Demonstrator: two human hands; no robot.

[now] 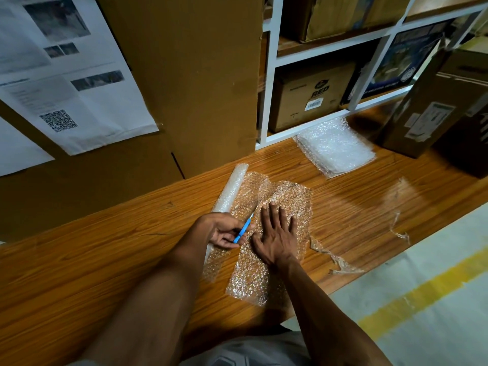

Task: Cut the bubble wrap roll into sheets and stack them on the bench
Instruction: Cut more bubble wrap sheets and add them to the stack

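Two hands are at work over the wooden bench (pixel 105 260). Furthest left, the bubble wrap roll (pixel 232 188) lies on the boards, its unrolled length spread to the right. A blue-handled cutter (pixel 244 229) is pinched in the curled fingers of the left hand (pixel 224 231), its tip set into the wrap. Just beside it, the loose sheet (pixel 287 204) is pressed flat by the right hand (pixel 277 233), fingers straight and spread. Because those fingertips lie close to the cutting line, a slip of the blade could nick them; if the sheet is let go, the film may bunch and tear raggedly. Further right, torn plastic scraps (pixel 335 257) are strewn, and finished sheets are piled in a stack (pixel 335 146). Cardboard boxes (pixel 311 96) are held in the white shelving (pixel 272 75); their contents cannot be seen.
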